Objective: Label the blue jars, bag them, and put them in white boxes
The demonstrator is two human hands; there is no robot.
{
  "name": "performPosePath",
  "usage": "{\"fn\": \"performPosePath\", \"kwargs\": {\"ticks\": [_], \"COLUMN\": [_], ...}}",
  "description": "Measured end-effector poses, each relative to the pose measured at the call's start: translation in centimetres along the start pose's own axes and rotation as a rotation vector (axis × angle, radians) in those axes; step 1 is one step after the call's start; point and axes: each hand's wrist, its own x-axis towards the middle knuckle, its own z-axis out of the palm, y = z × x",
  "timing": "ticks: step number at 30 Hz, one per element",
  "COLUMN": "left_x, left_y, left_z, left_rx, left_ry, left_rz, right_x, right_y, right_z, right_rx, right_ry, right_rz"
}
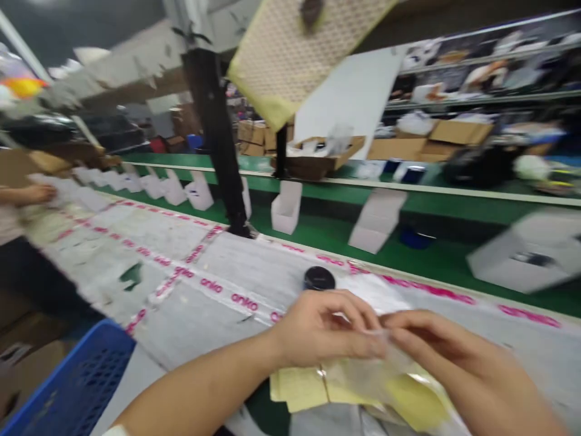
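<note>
The left hand (322,330) and the right hand (436,345) were brought together low over the table (236,260), and a clear plastic film (385,357) was pinched between the fingertips (376,344) of both. Each grip appeared closed on the film, though the fingers were slightly blurred. The film was held just above yellow paper sheets (299,387), which lay beneath the hands at the table's near edge. A black round lid (319,278) was seen just beyond the left hand, and pink-printed tape (229,301) was stretched across the grey table top. A blue plastic crate (77,378) was seen at the lower left, and white cardboard boxes (285,209) were lined along a green conveyor belt (318,221) behind the table. A co-worker's hand (40,194) was seen well apart at the left. The step in hand was judged to be the working of the film between the fingertips; the next move seemed to call for that pinch to be kept steady, clear of the yellow sheets.
</note>
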Motion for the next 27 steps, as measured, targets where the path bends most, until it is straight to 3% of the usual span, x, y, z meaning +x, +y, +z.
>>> {"fn": "performPosePath", "kwargs": {"ticks": [3,6,9,11,15,19,23,27], "left_x": [-0.3,-0.3,-0.1,0.2,0.4,0.6,1.4,2.3], "left_y": [1.1,2.1,3.2,3.9,4.5,3.9,2.7,1.4], "left_z": [-1.3,-2.8,-4.7,-5.9,-7.4,-7.9,-7.8,-7.9], "left_rx": [-0.104,-0.113,0.019,0.147,0.337,0.413,0.425,0.554], "left_ry": [-0.116,-0.23,-0.287,-0.269,-0.197,-0.02,0.164,0.276], "left_rz": [-0.156,-0.347,-0.533,-0.576,-0.555,-0.507,-0.337,-0.219], "right_x": [-0.2,0.0,0.3,0.9,3.0,5.1,6.5,8.2], "right_y": [-4.1,-5.9,-5.9,-5.3,-4.0,-3.1,-2.8,-2.8], "right_z": [2.5,4.0,4.4,4.6,5.5,6.2,6.0,5.9], "right_rx": [0.342,0.58,0.631,0.486,0.07,-0.126,-0.273,-0.4], "right_ry": [-0.102,-0.117,-0.138,-0.159,-0.084,-0.012,0.081,0.089], "right_rz": [0.194,0.266,0.296,0.247,0.069,-0.004,-0.096,-0.165]}}
